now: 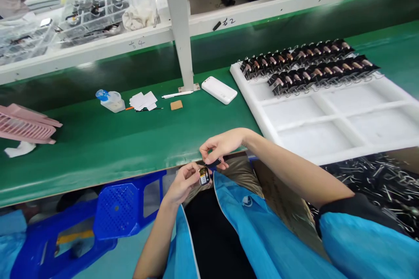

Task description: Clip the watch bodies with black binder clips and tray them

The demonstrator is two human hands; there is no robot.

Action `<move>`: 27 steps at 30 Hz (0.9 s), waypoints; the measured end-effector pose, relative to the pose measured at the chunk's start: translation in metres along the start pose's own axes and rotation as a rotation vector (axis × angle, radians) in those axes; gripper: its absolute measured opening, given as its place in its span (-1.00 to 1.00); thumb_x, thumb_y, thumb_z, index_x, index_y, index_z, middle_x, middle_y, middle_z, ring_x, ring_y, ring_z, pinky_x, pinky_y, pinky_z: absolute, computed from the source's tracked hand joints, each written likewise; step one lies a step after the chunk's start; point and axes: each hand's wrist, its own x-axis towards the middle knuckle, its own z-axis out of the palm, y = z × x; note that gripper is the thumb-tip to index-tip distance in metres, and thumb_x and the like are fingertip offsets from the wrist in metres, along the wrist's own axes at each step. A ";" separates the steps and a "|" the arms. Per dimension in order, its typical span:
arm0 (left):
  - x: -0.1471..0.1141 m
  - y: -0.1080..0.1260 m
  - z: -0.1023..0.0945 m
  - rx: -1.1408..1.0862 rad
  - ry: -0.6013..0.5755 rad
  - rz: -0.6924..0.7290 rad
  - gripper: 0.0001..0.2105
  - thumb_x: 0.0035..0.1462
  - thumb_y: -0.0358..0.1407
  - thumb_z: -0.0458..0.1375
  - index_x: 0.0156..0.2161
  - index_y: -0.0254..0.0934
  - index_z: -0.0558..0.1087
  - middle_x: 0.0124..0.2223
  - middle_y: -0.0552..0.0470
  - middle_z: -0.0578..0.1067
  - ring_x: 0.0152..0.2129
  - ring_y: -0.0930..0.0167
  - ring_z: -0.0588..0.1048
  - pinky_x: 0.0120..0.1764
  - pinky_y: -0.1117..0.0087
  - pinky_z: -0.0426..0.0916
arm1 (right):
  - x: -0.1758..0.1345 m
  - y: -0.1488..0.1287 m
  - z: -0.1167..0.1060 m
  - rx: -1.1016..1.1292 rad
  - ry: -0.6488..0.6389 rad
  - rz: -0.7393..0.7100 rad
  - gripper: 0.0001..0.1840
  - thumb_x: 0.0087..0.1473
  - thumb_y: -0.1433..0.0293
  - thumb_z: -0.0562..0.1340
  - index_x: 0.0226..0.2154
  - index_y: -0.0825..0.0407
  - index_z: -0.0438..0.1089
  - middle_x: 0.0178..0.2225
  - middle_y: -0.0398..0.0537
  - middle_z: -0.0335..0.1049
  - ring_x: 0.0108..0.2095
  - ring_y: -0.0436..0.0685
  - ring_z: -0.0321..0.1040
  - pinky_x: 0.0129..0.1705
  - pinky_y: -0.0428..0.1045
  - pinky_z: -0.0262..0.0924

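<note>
Just in front of the bench edge, my left hand (185, 182) pinches a small square electronic device (204, 176), which looks like an open watch case. Its inside faces up, showing gold and whitish parts within a dark rim. My right hand (222, 146) is closed above and to the right of it, its fingers round a small dark piece (213, 164) beside the case. What kind of piece this is, and whether it touches or joins the case, I cannot tell. Both hands are over my lap.
A white divided tray (268, 117) at right carries rows of black binder clips (314, 69) clamped on small parts. On the green bench (131, 148) lie a white power bank (219, 90), pen (177, 95), tan block (176, 105), bottle (113, 101) and pink rack (26, 124). A blue stool (118, 209) stands below.
</note>
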 end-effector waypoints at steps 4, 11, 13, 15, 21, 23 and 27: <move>-0.002 0.003 0.005 0.195 0.117 0.160 -0.63 0.07 -0.11 0.50 -0.40 -0.31 0.47 -0.13 -0.11 0.62 -0.32 0.37 0.59 -0.22 0.39 0.47 | -0.021 -0.017 0.009 -0.310 0.123 0.070 -0.57 0.14 0.09 0.44 -0.27 0.06 0.35 -0.33 -0.10 0.55 -0.35 0.08 0.53 -0.30 -0.07 0.38; -0.008 0.005 0.017 0.430 0.187 0.359 -0.72 0.16 -0.12 0.44 -0.36 -0.25 0.51 -0.03 -0.16 0.65 -0.10 0.23 0.60 -0.02 0.28 0.45 | -0.041 -0.019 0.036 -0.614 0.388 -0.048 -0.84 0.21 0.31 0.40 -0.22 0.06 0.51 -0.35 -0.12 0.57 -0.38 0.04 0.46 -0.34 -0.10 0.22; -0.010 0.007 0.019 0.476 0.200 0.391 -0.75 0.19 -0.15 0.42 -0.35 -0.25 0.52 -0.02 -0.17 0.65 -0.06 0.21 0.60 0.02 0.26 0.43 | -0.046 -0.016 0.046 -0.636 0.471 -0.090 -0.80 0.20 0.28 0.42 -0.17 0.05 0.56 -0.35 -0.12 0.57 -0.38 0.07 0.47 -0.34 -0.09 0.23; -0.012 0.008 0.020 0.510 0.206 0.418 -0.78 0.21 -0.18 0.40 -0.35 -0.24 0.52 -0.01 -0.18 0.65 -0.04 0.19 0.60 0.04 0.24 0.42 | -0.051 -0.013 0.055 -0.667 0.549 -0.117 -0.76 0.21 0.26 0.43 -0.12 0.03 0.59 -0.33 -0.11 0.58 -0.36 0.09 0.48 -0.32 -0.07 0.24; -0.019 0.009 0.023 0.627 0.218 0.503 -0.87 0.24 -0.26 0.37 -0.31 -0.22 0.54 0.05 -0.18 0.64 0.03 0.16 0.59 0.10 0.19 0.40 | -0.057 0.002 0.080 -0.728 0.714 -0.186 -0.76 0.19 0.37 0.42 -0.06 0.00 0.59 -0.11 -0.07 0.65 -0.18 0.17 0.56 -0.16 -0.04 0.34; -0.021 0.008 0.024 0.648 0.225 0.533 -0.89 0.24 -0.27 0.37 -0.29 -0.21 0.55 0.05 -0.18 0.65 0.04 0.14 0.60 0.13 0.16 0.40 | -0.057 0.008 0.085 -0.763 0.750 -0.226 -0.73 0.19 0.40 0.42 -0.03 0.00 0.59 -0.08 -0.04 0.64 -0.15 0.20 0.57 -0.13 -0.02 0.38; -0.022 0.008 0.025 0.662 0.237 0.551 -0.87 0.24 -0.24 0.37 -0.29 -0.21 0.56 0.05 -0.21 0.65 0.05 0.10 0.60 0.12 0.11 0.42 | -0.057 0.017 0.092 -0.828 0.757 -0.363 -0.57 0.26 0.40 0.38 0.18 -0.05 0.51 0.03 0.02 0.60 -0.07 0.22 0.58 -0.06 0.02 0.44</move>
